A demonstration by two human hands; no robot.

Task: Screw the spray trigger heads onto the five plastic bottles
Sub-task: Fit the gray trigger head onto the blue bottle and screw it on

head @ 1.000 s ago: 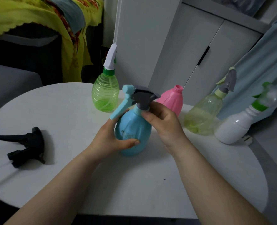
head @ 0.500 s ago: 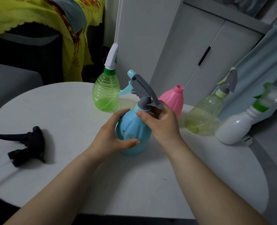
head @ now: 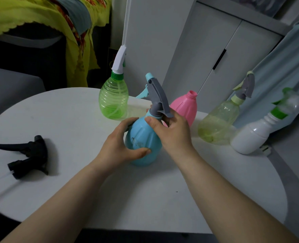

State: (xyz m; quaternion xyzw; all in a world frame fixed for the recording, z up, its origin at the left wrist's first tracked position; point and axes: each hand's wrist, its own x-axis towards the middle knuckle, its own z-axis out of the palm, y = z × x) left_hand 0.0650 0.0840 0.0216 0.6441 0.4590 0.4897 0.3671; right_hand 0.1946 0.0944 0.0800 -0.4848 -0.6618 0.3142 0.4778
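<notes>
A blue bottle (head: 141, 137) stands upright at the middle of the white round table (head: 75, 120). My left hand (head: 118, 146) grips its body. A grey and blue trigger head (head: 156, 97) sits on its neck, nozzle pointing away and left. My right hand (head: 171, 132) pinches the collar under that head with thumb and fingers. Just behind stands a pink bottle (head: 187, 106) with an open neck. A black trigger head (head: 28, 157) lies loose at the table's left.
A green bottle (head: 113, 100) with a white head stands at the back. A pale yellow bottle (head: 219, 123) with a grey head and a white bottle (head: 254, 137) with a green collar stand at the right. White cabinet doors (head: 215, 50) rise behind.
The trigger head on the blue bottle has turned: its nozzle swung from pointing left toward me round to pointing away. My right hand twisted with it. My left hand kept the bottle still.
</notes>
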